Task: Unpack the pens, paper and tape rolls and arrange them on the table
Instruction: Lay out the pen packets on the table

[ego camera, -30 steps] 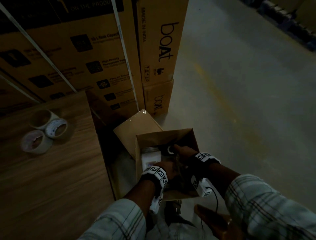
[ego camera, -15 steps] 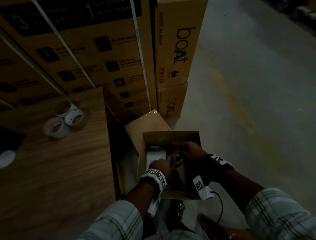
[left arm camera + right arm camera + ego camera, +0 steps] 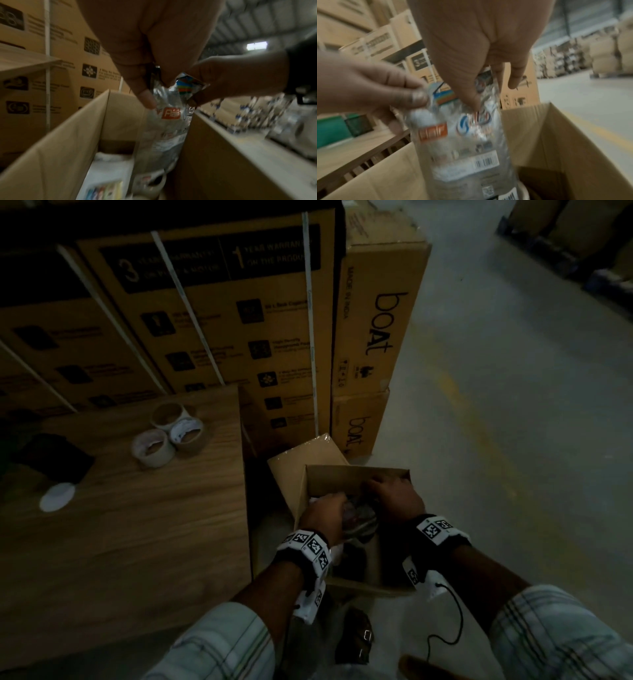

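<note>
- Since the earlier frame both hands have risen from deep inside the carton to its rim, bringing a clear plastic pen packet (image 3: 462,142) up with them.
- One wooden desk (image 3: 120,542) stands left of the carton.
- One open carton (image 3: 356,474) sits on the floor beside the desk; the packet's lower end hangs inside it.
- Three tape rolls (image 3: 171,433) lie clustered on the desk, touching one another.
- One white paper pack (image 3: 109,174) lies at the carton's bottom.
- Left hand (image 3: 323,517): fingers (image 3: 418,94) pinch the packet's top corner.
- Right hand (image 3: 397,498): palm down, fingers (image 3: 195,100) clamped on the packet's top edge.
</note>
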`<state>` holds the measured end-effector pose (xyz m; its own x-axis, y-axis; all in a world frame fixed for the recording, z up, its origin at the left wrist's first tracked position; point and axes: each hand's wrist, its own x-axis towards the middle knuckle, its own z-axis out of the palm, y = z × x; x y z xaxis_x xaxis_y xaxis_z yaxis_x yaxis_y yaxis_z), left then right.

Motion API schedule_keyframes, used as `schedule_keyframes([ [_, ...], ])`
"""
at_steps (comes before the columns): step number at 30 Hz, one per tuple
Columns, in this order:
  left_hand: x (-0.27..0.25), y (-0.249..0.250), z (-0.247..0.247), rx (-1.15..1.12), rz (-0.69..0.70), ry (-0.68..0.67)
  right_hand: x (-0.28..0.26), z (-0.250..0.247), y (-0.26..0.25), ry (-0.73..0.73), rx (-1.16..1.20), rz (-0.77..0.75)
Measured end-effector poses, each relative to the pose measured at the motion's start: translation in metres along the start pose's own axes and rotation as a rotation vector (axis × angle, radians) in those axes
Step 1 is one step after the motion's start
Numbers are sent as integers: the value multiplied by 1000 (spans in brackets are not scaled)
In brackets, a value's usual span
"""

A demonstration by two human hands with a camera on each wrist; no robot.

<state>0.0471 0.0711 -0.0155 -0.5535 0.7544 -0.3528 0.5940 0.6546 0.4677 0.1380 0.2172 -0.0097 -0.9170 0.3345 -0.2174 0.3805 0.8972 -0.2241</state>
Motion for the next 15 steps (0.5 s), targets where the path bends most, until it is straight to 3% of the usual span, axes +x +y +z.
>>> schedule_keyframes([
  [6,-40,-28,-35,-248,59,150,-31,-33,-57,35,-97,59],
  [11,-83,-59,-82,-301,228,232,-47,-80,-119,214,-179,32],
  [15,-111,-87,-132,-296,254,397,-48,-115,-174,368,-93,-38],
])
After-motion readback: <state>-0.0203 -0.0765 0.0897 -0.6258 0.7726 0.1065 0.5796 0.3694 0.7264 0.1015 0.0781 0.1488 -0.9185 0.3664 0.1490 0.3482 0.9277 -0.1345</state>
